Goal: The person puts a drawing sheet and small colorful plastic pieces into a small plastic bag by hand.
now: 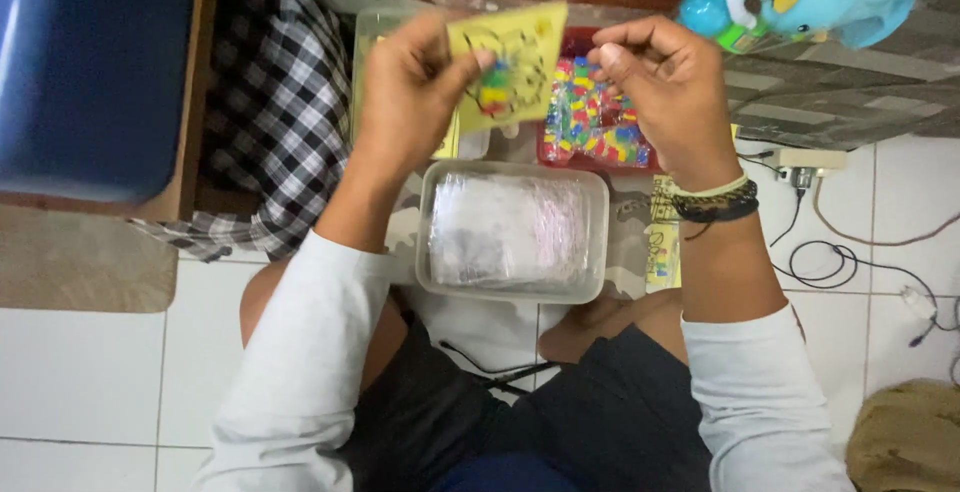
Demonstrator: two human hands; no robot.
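Sitting on a tiled floor, a person lifts a yellow card (510, 62), pinched at its left edge between thumb and fingers of the left hand (415, 92). Right of the card, the right hand (665, 87) hovers with fingertips pressed together; whether they grip anything cannot be told. Below both sets of fingers sits a clear tub (512, 232), beyond them a red tray of coloured pieces (600, 122).

Yellow card (515, 62), clear packets (510, 227)
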